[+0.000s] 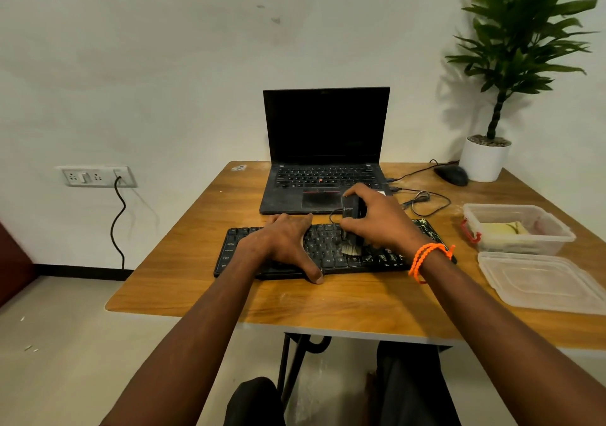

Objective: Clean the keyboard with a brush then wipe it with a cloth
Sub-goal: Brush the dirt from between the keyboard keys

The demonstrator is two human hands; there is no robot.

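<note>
a black keyboard (331, 251) lies flat on the wooden table (328, 304), just in front of the open laptop (324, 150). the keyboard is long and thin, with small white letters on dark keys, and its keys look a bit dusty. the left hand (282, 245) lies on the left part of the keyboard with its fingers spread and fairly straight, pressing it down; the thumb reaches over the near edge onto the table. the right hand (377, 219) has its fingers curled round a black brush (351, 225) and holds it upright over the middle of the keyboard. the brush has a chunky dark handle and short pale bristles at the bottom, and the bristles touch the keys. an orange band (429, 258) goes round the right wrist. to the right of the keyboard sits a clear plastic box (518, 228) with something yellow inside, which may be the cloth, but it is hard to tell. the box's lid (541, 281) lies flat just nearer than the box. far to the right of the keyboard, by the wall, are a black mouse (452, 174) and a green plant (521, 41) in a white pot.
</note>
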